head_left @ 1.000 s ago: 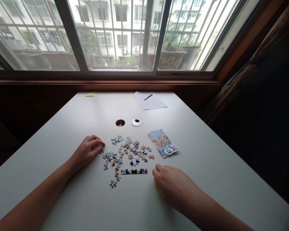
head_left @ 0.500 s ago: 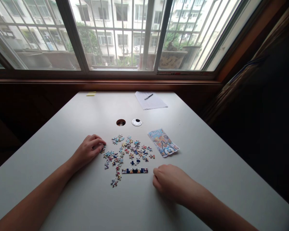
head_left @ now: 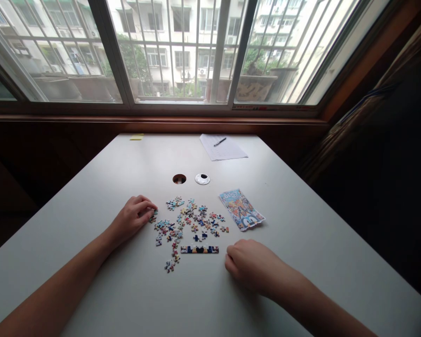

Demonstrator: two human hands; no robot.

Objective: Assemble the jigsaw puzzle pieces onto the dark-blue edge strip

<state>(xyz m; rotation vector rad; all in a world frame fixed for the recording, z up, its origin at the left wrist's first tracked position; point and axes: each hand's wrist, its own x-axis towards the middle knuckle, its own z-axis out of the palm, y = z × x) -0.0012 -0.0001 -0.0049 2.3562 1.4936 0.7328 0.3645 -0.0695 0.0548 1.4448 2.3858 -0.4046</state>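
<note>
1. Currently left hand rests on the worktop at the left edge of the loose puzzle pieces; fingers curled, tips close together and touching the outermost piece; cannot tell if that piece is actually pinched
2. Meanwhile right hand lies knuckles-up on the worktop, fingers curled in together like a loose fist; anything inside is hidden
3. Loose puzzle pieces are scattered mid-worktop between the two hands, mostly picture side up as far as I can tell, with a thin trail running down toward the near edge
4. Assembled strip, one row of joined pieces, lies flat just below the scatter; its right end is near the right hand, not touching
5. Printed packet with the colourful picture lies flat to the right of the scatter, angled, above the right hand and apart from it
6. Round cable hole and white grommet cap sit side by side behind the pieces
7. Paper sheet with a pen on top lies at the far edge under the window; yellow note sits at the far left corner
8. Both forearms are bare and come in from the near edge
</note>
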